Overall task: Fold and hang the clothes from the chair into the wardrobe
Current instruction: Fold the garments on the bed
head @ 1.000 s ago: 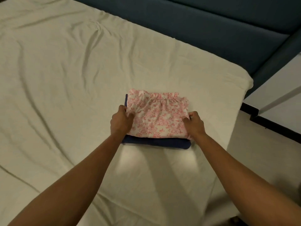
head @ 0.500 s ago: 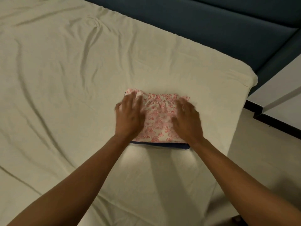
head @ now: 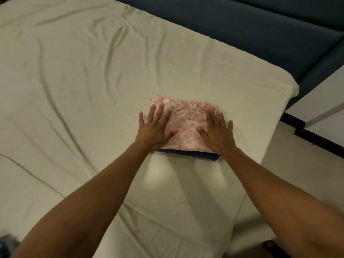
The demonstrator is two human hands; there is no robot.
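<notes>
Two folded garments lay stacked near the right edge of the bed [head: 78,75]: a pink floral garment [head: 186,125] on top of a navy garment [head: 188,153], of which only a dark strip showed along the near side. The left hand [head: 155,130] and the right hand [head: 216,134] rested flat on the floral cloth, fingers spread and straight, pinching nothing. Both pieces looked light, soft and limp, with a gathered elastic band at the far edge that would likely spring open if let loose. Lifted by one corner, the folds would probably sag apart. The safer hold, I judged, was to slide both palms under the navy layer from its two short sides and carry the stack level.
</notes>
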